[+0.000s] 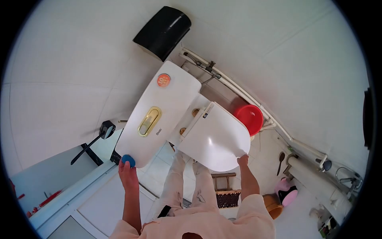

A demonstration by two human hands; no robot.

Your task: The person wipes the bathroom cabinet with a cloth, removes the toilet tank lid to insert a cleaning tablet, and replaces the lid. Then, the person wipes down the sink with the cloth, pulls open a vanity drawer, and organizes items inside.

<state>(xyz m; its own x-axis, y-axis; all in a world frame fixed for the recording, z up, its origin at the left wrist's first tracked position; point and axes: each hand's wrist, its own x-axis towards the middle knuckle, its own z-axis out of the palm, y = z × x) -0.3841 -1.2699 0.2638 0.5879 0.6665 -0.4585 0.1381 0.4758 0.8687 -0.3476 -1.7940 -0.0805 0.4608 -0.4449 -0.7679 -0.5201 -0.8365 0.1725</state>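
A white toilet fills the middle of the view, its lid [217, 139] down and its tank top [171, 95] carrying a gold-rimmed flush button [149, 121] and a round orange sticker [163, 80]. My left hand [128, 175] has its fingers around a round blue object [128, 160] at the near corner of the tank top. At the front edge of the lid is my right hand [243, 160], its fingers bent against the rim; whether they grip it is too small to tell.
Beyond the toilet, a red basin [249, 119] stands by the wall pipes [238, 93]. A black dispenser [164, 33] hangs above the tank. A brush [106, 130] is at the left. A wooden stool [223, 181], brown bucket [273, 206] and pink item [287, 192] are nearer.
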